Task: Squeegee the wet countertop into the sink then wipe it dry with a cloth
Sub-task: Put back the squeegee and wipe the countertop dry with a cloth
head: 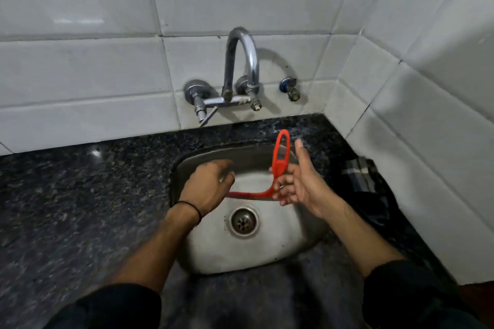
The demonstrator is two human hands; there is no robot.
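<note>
A red squeegee point(281, 160) hangs over the steel sink point(299, 246), its looped handle pointing up and its blade running left. My right hand point(307, 187) pinches the handle near the blade with fingertips, the other fingers spread. My left hand point(208, 185) is curled over the blade's left end; whether it grips the blade is hidden. Around the sink lies the dark speckled granite countertop point(74, 200). A dark checked cloth point(366, 181) lies bunched on the counter to the right of the sink, by the wall.
A chrome wall-mounted tap point(242, 67) arches over the sink's back edge, with a small valve point(291, 89) to its right. White tiled walls close in behind and on the right. The drain point(243, 222) sits in the basin's middle.
</note>
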